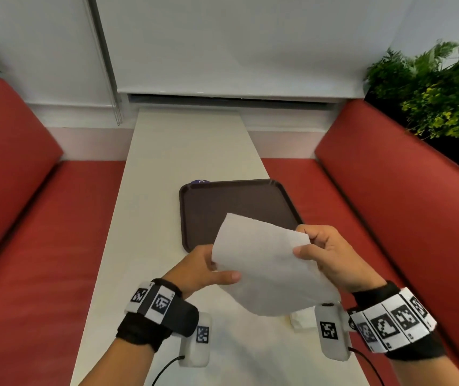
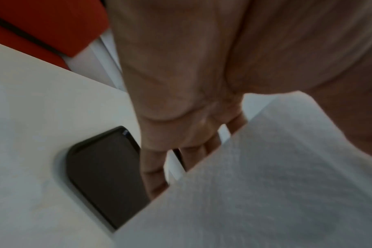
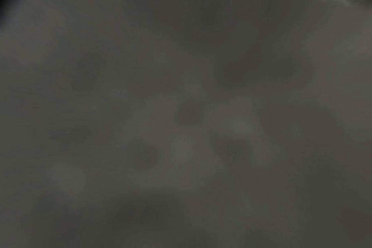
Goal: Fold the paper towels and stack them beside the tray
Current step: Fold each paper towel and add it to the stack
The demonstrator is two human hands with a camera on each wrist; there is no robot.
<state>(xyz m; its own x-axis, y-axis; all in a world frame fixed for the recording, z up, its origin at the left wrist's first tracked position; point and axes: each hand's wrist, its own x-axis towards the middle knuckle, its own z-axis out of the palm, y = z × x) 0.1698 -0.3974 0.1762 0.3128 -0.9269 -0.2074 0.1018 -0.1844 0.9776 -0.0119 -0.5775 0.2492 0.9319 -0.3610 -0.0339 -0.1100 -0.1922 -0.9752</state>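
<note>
A white paper towel (image 1: 267, 263) hangs in the air above the table, held by both hands. My left hand (image 1: 209, 270) pinches its left edge, thumb on top and fingers behind the sheet. My right hand (image 1: 320, 252) pinches the upper right corner between thumb and curled fingers. The dark brown tray (image 1: 234, 201) lies on the white table (image 1: 183, 146) just beyond the towel. In the left wrist view the towel (image 2: 265, 184) covers the lower right, with my left fingers (image 2: 153, 176) behind its edge and the tray (image 2: 104, 171) below. The right wrist view is dark and blurred.
A small white folded piece (image 1: 302, 319) lies on the table under the towel's lower edge, near the right wrist. Red bench seats (image 1: 41, 246) flank the table on both sides. A plant (image 1: 431, 101) stands behind the right bench. A small blue object (image 1: 200, 181) peeks out behind the tray.
</note>
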